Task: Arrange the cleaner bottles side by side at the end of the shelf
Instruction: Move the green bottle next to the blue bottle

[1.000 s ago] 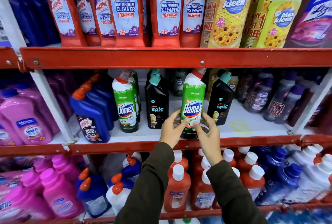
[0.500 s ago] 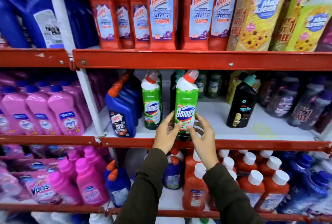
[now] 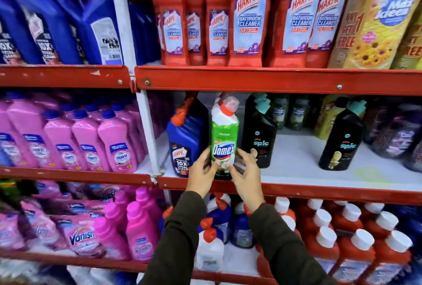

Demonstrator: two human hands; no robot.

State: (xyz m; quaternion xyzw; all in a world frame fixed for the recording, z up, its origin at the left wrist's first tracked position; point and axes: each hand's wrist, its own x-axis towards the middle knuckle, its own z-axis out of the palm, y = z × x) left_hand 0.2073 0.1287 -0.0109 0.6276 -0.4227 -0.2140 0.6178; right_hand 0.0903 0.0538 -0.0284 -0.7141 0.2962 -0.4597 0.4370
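Observation:
A green Domex cleaner bottle (image 3: pixel 225 134) with a white shoulder and red cap stands upright near the front of the middle shelf (image 3: pixel 296 170). My left hand (image 3: pixel 202 175) grips its lower left side and my right hand (image 3: pixel 246 177) grips its lower right side. It sits close beside a blue Harpic bottle (image 3: pixel 185 143) at the shelf's left end. A black Spic bottle (image 3: pixel 259 134) stands just to its right, partly behind my right hand. A second black Spic bottle (image 3: pixel 342 141) stands farther right. The other Domex bottle is out of sight.
A white upright post (image 3: pixel 146 129) bounds the shelf's left end. Bare white shelf shows between the two Spic bottles. The red front lip (image 3: pixel 319 192) runs under my hands. Red Harpic bottles (image 3: pixel 249 17) fill the shelf above; dark bottles crowd the back right.
Both hands have slid the Domex bottle left along the shelf, up against the blue Harpic bottle. It now covers the second Domex bottle. The view has shifted left.

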